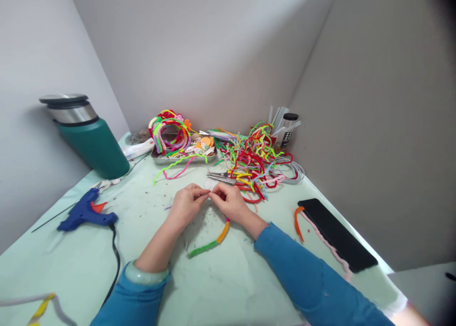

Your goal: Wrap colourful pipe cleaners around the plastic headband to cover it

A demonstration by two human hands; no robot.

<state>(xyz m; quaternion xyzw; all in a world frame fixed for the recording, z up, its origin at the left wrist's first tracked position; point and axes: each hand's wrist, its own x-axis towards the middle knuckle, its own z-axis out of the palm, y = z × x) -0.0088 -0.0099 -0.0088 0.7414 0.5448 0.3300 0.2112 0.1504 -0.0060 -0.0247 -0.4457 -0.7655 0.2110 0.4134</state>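
A green bottle (95,145) with a steel lid (67,98) stands at the frame's left, above a blue glue gun (84,212). A black-capped container (287,134) sits right of centre; a flat black slab (337,235) lies lower right.

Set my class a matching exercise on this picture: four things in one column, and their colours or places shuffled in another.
Column one
1. Glue gun
2. Large bottle
3. Scissors
4. Strip on the near side of the right hand

Column two
A. Has green and orange sections
B. Teal and silver
C. Just beyond the right hand
D. Blue and orange

Right pairs: 1-D, 2-B, 3-C, 4-A
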